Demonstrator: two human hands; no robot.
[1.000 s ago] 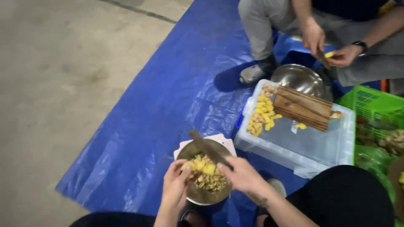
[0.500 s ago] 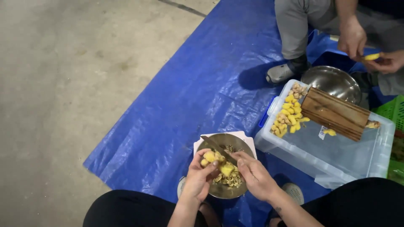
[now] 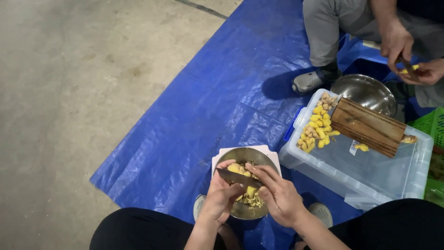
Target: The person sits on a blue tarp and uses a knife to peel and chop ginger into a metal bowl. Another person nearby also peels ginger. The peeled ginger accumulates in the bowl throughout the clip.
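Over the steel bowl [image 3: 247, 185] on the blue tarp [image 3: 194, 115], your left hand [image 3: 221, 194] pinches the yellow root piece [image 3: 235, 168] while your right hand [image 3: 277, 196] grips the knife [image 3: 238, 178]; keep strokes shallow — fingertips behind the edge.

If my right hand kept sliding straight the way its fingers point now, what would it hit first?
Probably the left hand: the right hand points leftward across the steel bowl, its fingers on the knife and the yellow piece between the hands. Depth is unclear.
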